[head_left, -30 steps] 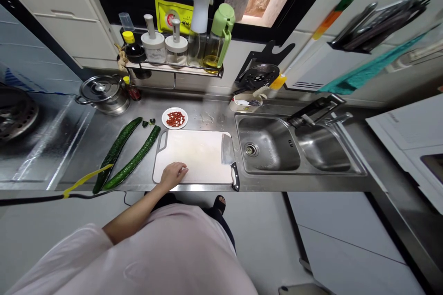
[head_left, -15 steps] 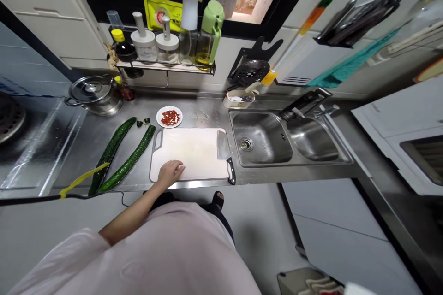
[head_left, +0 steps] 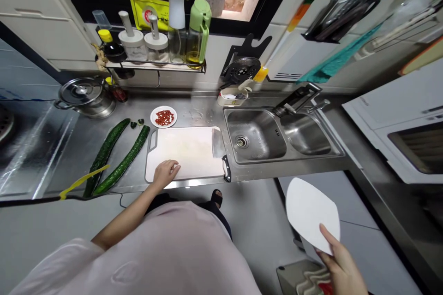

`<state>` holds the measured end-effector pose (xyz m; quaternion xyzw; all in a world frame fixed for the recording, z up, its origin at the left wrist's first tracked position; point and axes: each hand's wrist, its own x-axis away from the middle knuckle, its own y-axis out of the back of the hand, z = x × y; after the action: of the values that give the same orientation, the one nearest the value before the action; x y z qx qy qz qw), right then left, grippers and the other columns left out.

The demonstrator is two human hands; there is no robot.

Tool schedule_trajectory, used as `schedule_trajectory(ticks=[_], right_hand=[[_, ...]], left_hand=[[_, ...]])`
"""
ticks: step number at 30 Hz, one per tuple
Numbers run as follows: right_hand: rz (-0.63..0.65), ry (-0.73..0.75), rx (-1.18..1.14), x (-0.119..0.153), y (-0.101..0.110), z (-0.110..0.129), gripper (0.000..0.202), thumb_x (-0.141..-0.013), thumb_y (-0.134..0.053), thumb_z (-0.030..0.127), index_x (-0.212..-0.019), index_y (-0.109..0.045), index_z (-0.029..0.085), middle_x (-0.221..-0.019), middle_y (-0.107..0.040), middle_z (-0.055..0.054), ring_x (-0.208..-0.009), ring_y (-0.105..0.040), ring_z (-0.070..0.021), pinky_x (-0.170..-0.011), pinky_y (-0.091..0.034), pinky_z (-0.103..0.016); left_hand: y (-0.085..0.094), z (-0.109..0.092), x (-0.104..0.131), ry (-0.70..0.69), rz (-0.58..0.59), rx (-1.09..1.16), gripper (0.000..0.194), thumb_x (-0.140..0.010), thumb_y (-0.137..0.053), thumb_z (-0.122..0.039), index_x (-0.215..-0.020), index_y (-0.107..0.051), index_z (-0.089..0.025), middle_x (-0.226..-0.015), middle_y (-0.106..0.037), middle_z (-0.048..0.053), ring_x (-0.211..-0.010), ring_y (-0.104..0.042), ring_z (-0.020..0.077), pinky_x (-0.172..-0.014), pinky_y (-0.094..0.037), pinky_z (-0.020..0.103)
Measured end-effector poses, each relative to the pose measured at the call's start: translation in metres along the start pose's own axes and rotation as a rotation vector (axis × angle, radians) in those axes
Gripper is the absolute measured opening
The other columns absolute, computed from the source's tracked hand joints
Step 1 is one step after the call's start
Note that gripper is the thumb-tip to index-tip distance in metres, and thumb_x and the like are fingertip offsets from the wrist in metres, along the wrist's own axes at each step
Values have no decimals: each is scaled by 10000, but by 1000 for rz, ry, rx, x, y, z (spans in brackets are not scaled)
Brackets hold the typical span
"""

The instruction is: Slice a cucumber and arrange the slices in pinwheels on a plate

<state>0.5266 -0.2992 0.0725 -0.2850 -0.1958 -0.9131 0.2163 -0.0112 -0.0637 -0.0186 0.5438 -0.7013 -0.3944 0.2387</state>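
Observation:
My right hand (head_left: 341, 265) grips a white squarish plate (head_left: 309, 207) by its near edge, thumb on top, out over the floor right of the counter's front. My left hand (head_left: 166, 173) rests on the front left part of the white cutting board (head_left: 194, 140), fingers loosely bent and holding nothing. A cleaver (head_left: 218, 143) with a black handle lies along the board's right end. Two long cucumbers (head_left: 126, 163) lie left of the board, near two small cut cucumber ends (head_left: 133, 125). Behind the board sits a small white plate of chopped red pieces (head_left: 164, 117).
A double sink (head_left: 256, 136) with a faucet (head_left: 311, 97) is on the right. A lidded steel pot (head_left: 86, 97) stands at the back left. Bottles and jars line a wall rack (head_left: 162, 67). A black cord with a yellow tie (head_left: 83, 179) crosses the counter's front left.
My right hand has come into view from the lower right with the white squarish plate in it. My left hand stays on the cutting board. The view has shifted slightly.

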Motion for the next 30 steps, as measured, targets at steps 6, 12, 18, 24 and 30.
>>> schedule_trajectory(ticks=[6,12,18,24,30], right_hand=[[190,-166,-198,-20,-84,19,372,-683,-591,60,-997,-612,259,-956,-726,-14,-743,-711,-204,-746,-619,-411],[262,-347,-225,-17,-170,33,241,-771,-430,28,-871,-577,191,-754,-708,-52,-728,-712,-207,-717,-608,-426],[384,-426,-310,-12,-230,44,301,-842,-318,62,-900,-598,155,-742,-701,-78,-704,-707,-170,-646,-590,-314],[564,-441,-292,-7,-275,49,324,-854,-322,84,-959,-617,166,-749,-702,-65,-676,-701,-165,-607,-575,-292],[644,-515,-327,24,-331,60,272,-886,-343,123,-993,-592,144,-732,-699,-76,-674,-702,-171,-581,-571,-267]], left_hand=[[0,-1,0,9,2,-8,304,-931,-434,-427,-959,-635,-201,-717,-589,22,-725,-552,167,-711,-391,288],[0,-3,-2,74,29,14,320,-916,-458,-447,-1040,-630,-207,-720,-598,11,-735,-564,162,-708,-397,274],[2,-12,-11,249,-17,126,330,-898,-467,-460,-1067,-629,-227,-749,-628,-2,-662,-559,139,-632,-386,249],[2,-24,-38,341,-119,381,346,-868,-496,-482,-1012,-652,-208,-642,-582,-14,-601,-538,128,-594,-393,232],[-1,-38,-83,368,-176,790,373,-822,-552,-507,-971,-628,-173,-663,-596,1,-585,-540,106,-543,-413,206]])
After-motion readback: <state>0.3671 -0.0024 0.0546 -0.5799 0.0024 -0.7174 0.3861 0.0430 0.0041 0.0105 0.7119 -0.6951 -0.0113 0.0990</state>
